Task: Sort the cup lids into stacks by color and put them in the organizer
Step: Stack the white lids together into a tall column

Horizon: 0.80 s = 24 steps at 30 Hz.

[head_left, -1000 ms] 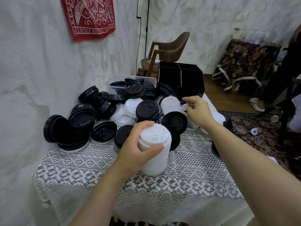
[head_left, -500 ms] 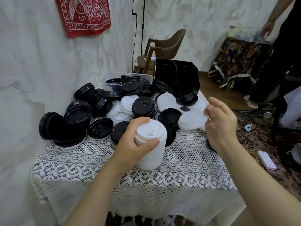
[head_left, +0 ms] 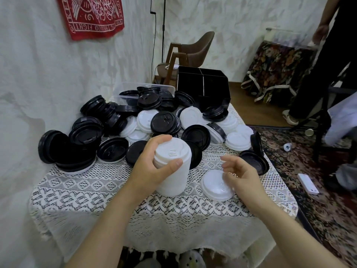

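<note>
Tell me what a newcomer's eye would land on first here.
The heap of black and white lids crowding the far half of the lace-covered table strikes first. Next comes the tall stack of white lids standing mid-table, gripped near its top by the left hand. A red cloth hangs on the wall above.
</note>
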Tool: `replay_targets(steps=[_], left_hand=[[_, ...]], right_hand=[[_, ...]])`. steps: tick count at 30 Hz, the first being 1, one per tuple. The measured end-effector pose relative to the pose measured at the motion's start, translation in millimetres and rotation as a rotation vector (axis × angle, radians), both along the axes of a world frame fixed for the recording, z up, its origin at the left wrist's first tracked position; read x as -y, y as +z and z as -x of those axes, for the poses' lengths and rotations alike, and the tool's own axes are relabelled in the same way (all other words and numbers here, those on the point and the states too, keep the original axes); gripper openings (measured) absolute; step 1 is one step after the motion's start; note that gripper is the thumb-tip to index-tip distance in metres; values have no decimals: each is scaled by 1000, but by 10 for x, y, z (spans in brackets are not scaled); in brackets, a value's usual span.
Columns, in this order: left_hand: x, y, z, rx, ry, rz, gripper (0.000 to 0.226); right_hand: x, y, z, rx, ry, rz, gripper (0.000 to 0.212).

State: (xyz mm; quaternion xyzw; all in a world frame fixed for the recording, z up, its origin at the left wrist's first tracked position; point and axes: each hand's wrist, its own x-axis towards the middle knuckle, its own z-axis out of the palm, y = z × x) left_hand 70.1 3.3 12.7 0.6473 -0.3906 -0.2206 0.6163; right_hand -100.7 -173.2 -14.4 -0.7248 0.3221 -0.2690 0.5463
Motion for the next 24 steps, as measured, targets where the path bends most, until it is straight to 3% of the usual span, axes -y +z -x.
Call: replay_targets(steps=[3,7,12,18,24], left_hand=[[0,-12,-8,-4,-6,2,57],[0,-19,-16,0,-5,-2,56],[-3,-14,-22,0,-10,1,56],[5,-11,-15,-3,-5,-4,58],[-5,-14,-15,-23,-15,0,63]], right_hand=[[-32,-31,6,-128,78,214,40],[-49,-60,45,-227,187,341,40],[81,-15,177,-407,502,328,74],[83,-25,141,-494,411,524,78],[102,-52,218,-449,467,492,79]])
